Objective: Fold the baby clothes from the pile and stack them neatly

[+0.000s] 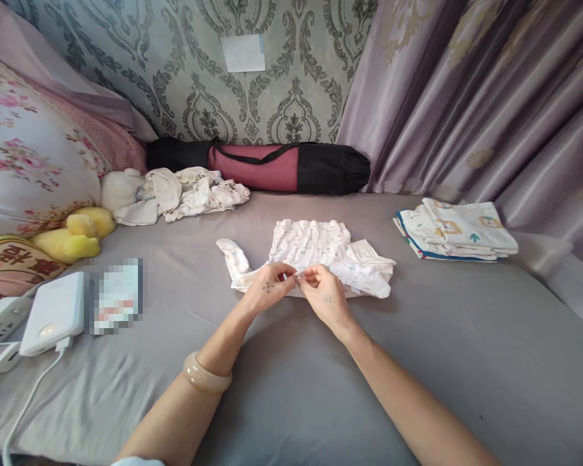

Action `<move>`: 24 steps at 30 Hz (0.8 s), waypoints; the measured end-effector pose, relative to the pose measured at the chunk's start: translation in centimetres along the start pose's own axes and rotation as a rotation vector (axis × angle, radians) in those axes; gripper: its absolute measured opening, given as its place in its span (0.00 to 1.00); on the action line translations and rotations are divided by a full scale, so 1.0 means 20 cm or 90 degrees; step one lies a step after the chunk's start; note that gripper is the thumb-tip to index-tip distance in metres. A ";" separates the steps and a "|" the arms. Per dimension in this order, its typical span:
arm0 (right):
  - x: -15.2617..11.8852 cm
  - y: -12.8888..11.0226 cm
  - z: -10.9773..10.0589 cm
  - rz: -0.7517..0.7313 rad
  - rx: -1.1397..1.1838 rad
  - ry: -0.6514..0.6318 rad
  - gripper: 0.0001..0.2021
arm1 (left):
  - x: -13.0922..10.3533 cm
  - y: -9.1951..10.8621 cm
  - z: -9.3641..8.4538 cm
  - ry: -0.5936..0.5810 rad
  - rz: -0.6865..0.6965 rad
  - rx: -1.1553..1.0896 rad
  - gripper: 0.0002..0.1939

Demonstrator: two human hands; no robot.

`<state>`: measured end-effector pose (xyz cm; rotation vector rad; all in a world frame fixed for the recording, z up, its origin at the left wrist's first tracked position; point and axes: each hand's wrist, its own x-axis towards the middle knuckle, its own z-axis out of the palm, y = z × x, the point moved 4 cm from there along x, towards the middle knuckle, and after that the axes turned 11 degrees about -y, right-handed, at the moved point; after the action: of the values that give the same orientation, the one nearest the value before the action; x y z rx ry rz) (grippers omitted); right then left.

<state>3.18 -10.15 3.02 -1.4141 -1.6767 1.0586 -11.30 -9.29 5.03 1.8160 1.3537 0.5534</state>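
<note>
A bed under a smooth grey sheet spreads out before me, giving the cloth a flat, soft place to lie. Along its far side, against the wall, rests a long pink-and-black carry bag, apparently tucked there to leave the middle free. In that middle, directly in front of me, lies a small white printed baby top, its sleeves out to either side, within easy reach of both arms. Beyond it to the left is a loose heap of clothes; to the right, well apart, a neat folded stack. My left hand and right hand nearly meet at the top's near edge, each grip pinched on the fabric by thumb and fingers, probably for fine control.
</note>
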 end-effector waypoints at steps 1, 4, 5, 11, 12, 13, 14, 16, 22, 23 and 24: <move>0.00 0.00 0.00 -0.003 -0.004 0.000 0.07 | 0.00 0.00 0.00 -0.003 0.001 -0.001 0.13; 0.00 -0.01 -0.01 -0.007 -0.018 0.004 0.07 | 0.00 0.00 0.00 -0.009 0.012 -0.004 0.13; 0.00 -0.01 -0.01 -0.007 -0.024 0.006 0.07 | 0.00 0.00 0.00 -0.011 0.017 -0.005 0.13; -0.01 -0.01 -0.01 -0.004 -0.054 0.013 0.06 | 0.00 0.00 0.00 -0.025 0.018 -0.027 0.14; -0.01 -0.01 -0.01 -0.005 -0.056 0.012 0.05 | 0.00 0.00 0.00 -0.032 0.017 -0.033 0.14; -0.01 -0.02 -0.01 -0.007 -0.057 0.009 0.05 | 0.00 0.00 0.00 -0.039 0.018 -0.038 0.15; -0.01 -0.02 -0.01 -0.011 -0.055 0.003 0.04 | 0.00 0.00 0.00 -0.043 0.021 -0.042 0.15; -0.01 -0.03 -0.01 -0.021 -0.048 -0.012 0.04 | 0.00 -0.01 0.00 -0.051 0.030 -0.049 0.15; -0.01 -0.02 0.00 -0.040 -0.092 -0.052 0.08 | 0.00 -0.06 0.00 -0.082 0.029 -0.095 0.15; -0.01 -0.02 0.00 -0.046 -0.108 -0.057 0.09 | 0.01 -0.07 0.00 -0.090 0.033 -0.103 0.16; -0.01 -0.02 0.00 -0.056 -0.125 -0.062 0.10 | 0.01 -0.07 0.00 -0.097 0.040 -0.112 0.17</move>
<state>3.01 -10.41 3.41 -1.4152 -1.9396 0.9487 -12.11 -8.95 3.83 1.7255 1.1140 0.5383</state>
